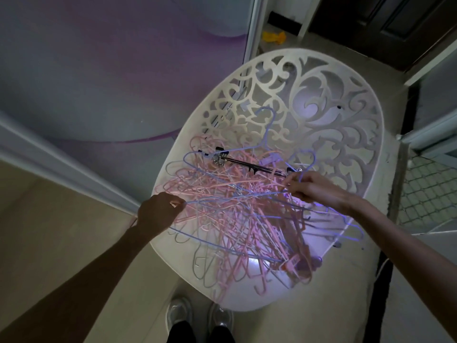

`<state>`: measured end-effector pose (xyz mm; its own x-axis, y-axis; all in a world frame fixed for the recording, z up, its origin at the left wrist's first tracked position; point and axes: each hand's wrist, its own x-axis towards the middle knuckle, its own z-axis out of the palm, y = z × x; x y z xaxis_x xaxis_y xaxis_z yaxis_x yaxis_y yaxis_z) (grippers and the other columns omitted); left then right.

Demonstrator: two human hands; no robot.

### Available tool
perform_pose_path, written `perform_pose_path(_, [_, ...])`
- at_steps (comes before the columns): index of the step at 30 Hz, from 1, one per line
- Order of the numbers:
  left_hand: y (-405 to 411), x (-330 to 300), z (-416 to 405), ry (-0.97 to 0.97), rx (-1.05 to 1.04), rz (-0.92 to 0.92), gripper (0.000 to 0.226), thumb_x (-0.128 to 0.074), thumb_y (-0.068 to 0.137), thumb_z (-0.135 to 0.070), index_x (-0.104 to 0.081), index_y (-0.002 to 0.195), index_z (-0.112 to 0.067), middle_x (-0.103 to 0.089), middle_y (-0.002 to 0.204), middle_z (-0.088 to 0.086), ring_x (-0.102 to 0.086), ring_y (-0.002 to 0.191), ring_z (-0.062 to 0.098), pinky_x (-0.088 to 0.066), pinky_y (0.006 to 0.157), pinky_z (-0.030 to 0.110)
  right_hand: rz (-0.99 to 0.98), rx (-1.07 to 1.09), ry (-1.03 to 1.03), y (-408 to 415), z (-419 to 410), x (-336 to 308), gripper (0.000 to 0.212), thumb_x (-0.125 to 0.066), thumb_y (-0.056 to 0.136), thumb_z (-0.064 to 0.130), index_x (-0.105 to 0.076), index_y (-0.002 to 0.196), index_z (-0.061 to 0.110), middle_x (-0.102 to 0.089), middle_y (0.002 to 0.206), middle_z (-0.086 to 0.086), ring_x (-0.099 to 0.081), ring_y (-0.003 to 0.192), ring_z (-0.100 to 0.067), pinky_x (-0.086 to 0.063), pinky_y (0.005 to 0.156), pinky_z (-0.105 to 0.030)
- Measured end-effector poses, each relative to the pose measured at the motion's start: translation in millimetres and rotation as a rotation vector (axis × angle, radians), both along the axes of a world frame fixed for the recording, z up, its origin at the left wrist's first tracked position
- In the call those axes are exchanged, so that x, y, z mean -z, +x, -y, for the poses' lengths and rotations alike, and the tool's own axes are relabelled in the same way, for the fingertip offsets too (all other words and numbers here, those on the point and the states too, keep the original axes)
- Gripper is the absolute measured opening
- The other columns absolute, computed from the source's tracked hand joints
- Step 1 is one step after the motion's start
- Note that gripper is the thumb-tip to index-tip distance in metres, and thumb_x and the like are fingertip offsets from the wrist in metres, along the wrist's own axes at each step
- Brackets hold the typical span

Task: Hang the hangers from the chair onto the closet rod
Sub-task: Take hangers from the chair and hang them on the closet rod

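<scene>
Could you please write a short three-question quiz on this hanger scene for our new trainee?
1. True or false: the closet rod is visible in this view.
2. Multiple choice: the tangled pile of hangers lies on A) the floor, B) the white chair, C) a shelf.
3. Short answer: what are the left hand and right hand doing?

Key
1. False; no rod shows.
2. B.
3. Each pinches thin hanger wire at its own side of the pile: the left hand's fingers at the pile's left edge, the right hand's near the dark clip hanger.
</scene>
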<state>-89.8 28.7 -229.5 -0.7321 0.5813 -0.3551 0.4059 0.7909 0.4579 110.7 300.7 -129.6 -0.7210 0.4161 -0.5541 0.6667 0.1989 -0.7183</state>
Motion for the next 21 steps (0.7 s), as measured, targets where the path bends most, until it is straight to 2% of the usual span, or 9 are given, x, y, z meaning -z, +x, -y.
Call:
perform_pose_path(2, [2.7, -2.3, 0.8, -0.001, 0.003, -0.005, 0.023, -0.063, 0.085, -0.044, -0.074, 0.095, -0.027, -0.073, 0.100, -0.002, -0.068, 0.094, 0.019, -0.051, 0.083, 0.029, -0.037, -0.015, 0.143, -9.1, 5.6, 7.9, 0.028, -0.065, 0.086, 0.025, -0.056, 0.062, 0.012, -0.043, 0.048, 0.003, -0.037, 0.042, -0.005, -0.030, 0.048, -0.019])
perform_pose_path(4, [4.6, -3.6, 2.6, 0.006, 0.002, -0.002, 0.023, -0.062, 0.085, -0.043, -0.074, 0.095, -0.026, -0.073, 0.099, -0.004, -0.068, 0.092, 0.017, -0.051, 0.082, 0.028, -0.078, 0.006, 0.298, -16.2, 8.3, 15.9, 0.039, -0.065, 0.084, 0.039, -0.050, 0.056, 0.015, -0.045, 0.051, -0.001, -0.040, 0.049, -0.013, -0.032, 0.055, -0.029])
perform_pose_path(7, [5.4, -4.4, 2.5, 0.020, -0.022, -0.011, 0.023, -0.063, 0.085, -0.042, -0.074, 0.095, -0.025, -0.072, 0.100, -0.005, -0.068, 0.092, 0.016, -0.051, 0.082, 0.028, -0.117, -0.049, 0.442, -19.4, 7.4, 15.5, 0.040, -0.058, 0.089, 0.039, -0.047, 0.054, 0.024, -0.043, 0.051, 0.000, -0.036, 0.051, -0.016, -0.031, 0.055, -0.032])
perform_pose_path(9, [5.8, -3.7, 0.9, 0.015, -0.036, -0.008, 0.023, -0.062, 0.085, -0.041, -0.074, 0.096, -0.025, -0.072, 0.102, -0.004, -0.068, 0.095, 0.017, -0.051, 0.084, 0.029, -0.179, -0.064, 0.401, -16.3, 3.3, 9.1, 0.037, -0.056, 0.090, 0.038, -0.053, 0.055, 0.028, -0.044, 0.053, -0.005, -0.035, 0.053, -0.016, -0.028, 0.054, -0.030])
perform_pose_path(11, [7.0, -4.3, -0.3, -0.002, -0.028, -0.009, 0.024, -0.061, 0.086, -0.043, -0.073, 0.097, -0.026, -0.072, 0.104, -0.004, -0.067, 0.098, 0.017, -0.050, 0.086, 0.029, -0.247, -0.059, 0.298, -9.6, 0.3, 1.2, 0.033, -0.053, 0.085, 0.041, -0.058, 0.057, 0.024, -0.045, 0.054, -0.001, -0.035, 0.056, -0.013, -0.027, 0.055, -0.029])
perform_pose_path(14, [7.9, -7.0, 1.0, -0.015, -0.027, -0.034, 0.026, -0.058, 0.088, -0.043, -0.072, 0.101, -0.026, -0.071, 0.106, -0.002, -0.065, 0.103, 0.018, -0.046, 0.088, 0.029, -0.265, -0.095, 0.263, 2.1, -4.2, -1.1, 0.044, -0.054, 0.082, 0.035, -0.063, 0.068, -0.005, -0.045, 0.056, -0.004, -0.037, 0.060, -0.007, -0.030, 0.055, -0.025])
perform_pose_path(16, [6.5, -7.9, 1.9, -0.028, -0.010, -0.061, 0.025, -0.059, 0.088, -0.041, -0.071, 0.103, -0.025, -0.070, 0.107, -0.001, -0.063, 0.106, 0.019, -0.044, 0.089, 0.029, -0.242, -0.109, 0.255, 6.3, -6.7, -0.8, 0.036, -0.059, 0.087, 0.020, -0.063, 0.075, -0.014, -0.047, 0.058, -0.001, -0.036, 0.056, 0.001, -0.031, 0.052, -0.015])
perform_pose_path(18, [3.8, -5.0, 0.0, 0.020, -0.007, -0.085, 0.023, -0.064, 0.084, -0.037, -0.070, 0.101, -0.023, -0.070, 0.106, -0.001, -0.064, 0.103, 0.021, -0.046, 0.089, 0.031, -0.206, -0.132, 0.245, 5.5, -8.8, 1.8, 0.028, -0.058, 0.090, 0.008, -0.063, 0.076, -0.015, -0.047, 0.057, 0.007, -0.035, 0.052, 0.002, -0.029, 0.049, -0.010])
perform_pose_path(21, [3.2, -6.1, -9.4, 0.048, -0.046, -0.128, 0.024, -0.065, 0.081, -0.038, -0.069, 0.099, -0.022, -0.070, 0.106, 0.001, -0.063, 0.102, 0.025, -0.047, 0.090, 0.033, -0.202, -0.110, 0.235, -5.5, -12.7, 6.2, 0.034, -0.061, 0.089, 0.021, -0.063, 0.070, -0.007, -0.047, 0.055, 0.001, -0.036, 0.054, -0.004, -0.032, 0.052, -0.019])
